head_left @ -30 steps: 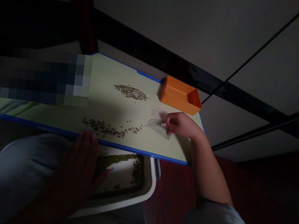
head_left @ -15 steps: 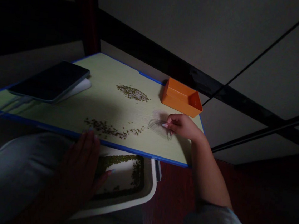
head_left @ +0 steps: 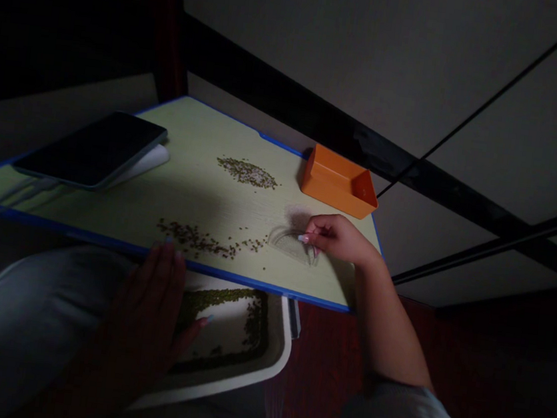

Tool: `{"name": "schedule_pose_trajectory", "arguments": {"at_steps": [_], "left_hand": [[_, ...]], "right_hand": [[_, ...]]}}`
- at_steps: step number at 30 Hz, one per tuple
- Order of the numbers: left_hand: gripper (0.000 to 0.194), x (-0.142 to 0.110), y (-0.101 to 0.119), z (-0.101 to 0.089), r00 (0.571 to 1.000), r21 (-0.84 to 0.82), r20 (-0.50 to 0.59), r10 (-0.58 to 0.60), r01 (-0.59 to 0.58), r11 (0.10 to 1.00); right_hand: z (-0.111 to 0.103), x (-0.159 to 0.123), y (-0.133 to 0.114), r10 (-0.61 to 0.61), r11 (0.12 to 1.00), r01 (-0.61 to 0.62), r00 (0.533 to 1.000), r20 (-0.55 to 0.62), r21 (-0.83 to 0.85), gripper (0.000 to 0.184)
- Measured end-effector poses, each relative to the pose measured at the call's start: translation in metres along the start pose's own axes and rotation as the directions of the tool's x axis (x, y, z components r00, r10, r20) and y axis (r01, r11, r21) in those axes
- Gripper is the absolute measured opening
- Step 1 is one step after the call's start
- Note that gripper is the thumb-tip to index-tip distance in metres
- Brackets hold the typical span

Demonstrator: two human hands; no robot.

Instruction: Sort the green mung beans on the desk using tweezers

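Note:
My right hand [head_left: 338, 238] pinches a clear protractor [head_left: 289, 242] and holds it low over the pale yellow board [head_left: 206, 134], right of a loose strip of small dark beans or seeds [head_left: 199, 239]. Whether the protractor rests on the board I cannot tell. One lone seed [head_left: 264, 268] lies near the front edge. My left hand [head_left: 152, 302] has its fingers stretched out, tips at the board's front edge just below the strip. Farther back sits a second pile of greenish seeds [head_left: 247, 172].
An orange open box [head_left: 338, 194] stands at the back right of the board. A dark phone [head_left: 94, 148] with a white cable lies propped on a white object at left. Below the front edge is a white tray [head_left: 286, 344] with green seeds along its sides.
My right hand and the protractor have shifted slightly left toward the strip of seeds. A lone seed now shows near the front edge. My left hand has stayed in place.

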State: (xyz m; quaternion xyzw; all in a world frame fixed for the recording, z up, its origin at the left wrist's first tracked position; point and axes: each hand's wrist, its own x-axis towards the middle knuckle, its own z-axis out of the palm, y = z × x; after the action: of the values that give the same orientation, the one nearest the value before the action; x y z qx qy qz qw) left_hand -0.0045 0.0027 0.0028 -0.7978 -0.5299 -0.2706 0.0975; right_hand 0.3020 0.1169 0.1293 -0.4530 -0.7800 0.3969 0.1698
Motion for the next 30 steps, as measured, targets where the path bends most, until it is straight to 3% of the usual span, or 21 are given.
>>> {"name": "schedule_pose_trajectory", "arguments": {"at_steps": [8, 12, 19, 30], "left_hand": [[0.091, -0.001, -0.002, 0.0, 0.999, 0.012, -0.004, 0.034, -0.034, 0.999], [0.092, -0.001, -0.002, 0.0, 0.999, 0.015, -0.003, 0.039, -0.039, 0.999], [0.09, 0.001, 0.0, 0.0, 1.0, 0.027, -0.003, 0.022, -0.022, 0.999], [0.089, 0.0, 0.0, 0.0, 1.0, 0.015, -0.005, 0.01, -0.01, 1.0]], "right_hand": [[0.007, 0.006, 0.005, 0.0, 0.997, -0.003, 0.999, -0.04, -0.082, 0.021], [0.004, 0.005, 0.005, 0.018, 1.0, -0.019, 0.998, -0.06, -0.023, 0.021], [0.003, 0.004, 0.004, 0.005, 1.0, -0.007, 0.996, 0.091, 0.017, 0.023], [0.009, 0.011, 0.008, 0.032, 0.995, -0.042, 0.993, -0.112, -0.087, 0.023]]}}
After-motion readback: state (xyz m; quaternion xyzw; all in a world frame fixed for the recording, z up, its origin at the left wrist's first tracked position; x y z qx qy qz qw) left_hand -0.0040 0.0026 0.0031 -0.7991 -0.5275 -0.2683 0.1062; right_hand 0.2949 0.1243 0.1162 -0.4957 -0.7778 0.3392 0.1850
